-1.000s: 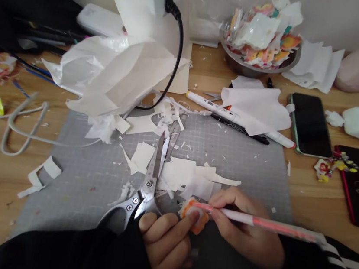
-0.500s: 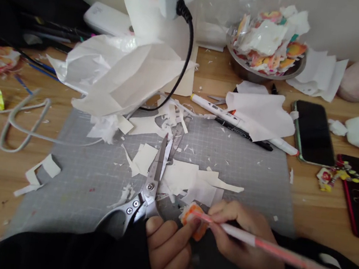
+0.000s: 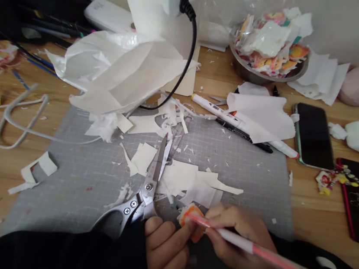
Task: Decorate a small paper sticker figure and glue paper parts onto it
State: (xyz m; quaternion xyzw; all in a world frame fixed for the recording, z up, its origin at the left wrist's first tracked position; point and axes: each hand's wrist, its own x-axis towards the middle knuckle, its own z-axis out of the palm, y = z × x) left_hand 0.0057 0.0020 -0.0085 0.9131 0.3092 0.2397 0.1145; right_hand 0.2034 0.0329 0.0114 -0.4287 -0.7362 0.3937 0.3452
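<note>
My right hand (image 3: 242,238) pinches a slim pen (image 3: 237,239) with a white and pinkish-red barrel. Its tip end lies over a small orange-edged white cutout (image 3: 186,214); whether it touches is blurred. Curled beside that piece, my left hand (image 3: 167,248) has its index finger on the cutout, and the thumb side partly hides how it is held. Silver scissors (image 3: 150,187) lie slightly apart just left of the cutout, their handles partly under my left sleeve. White paper scraps (image 3: 181,176) are spread beyond my hands.
A grey cutting mat (image 3: 73,174) covers the wooden table. Beyond it stand crumpled white paper (image 3: 118,74), a black cable (image 3: 191,53) and a metal bowl (image 3: 261,77) of coloured cutouts. Markers (image 3: 215,108) and a phone (image 3: 315,136) lie to the right; a white cable (image 3: 19,128) lies left.
The camera view has shifted slightly. The pen's tip end has moved a little leftward over the cutout, and both hands keep nearly the same place and grip.
</note>
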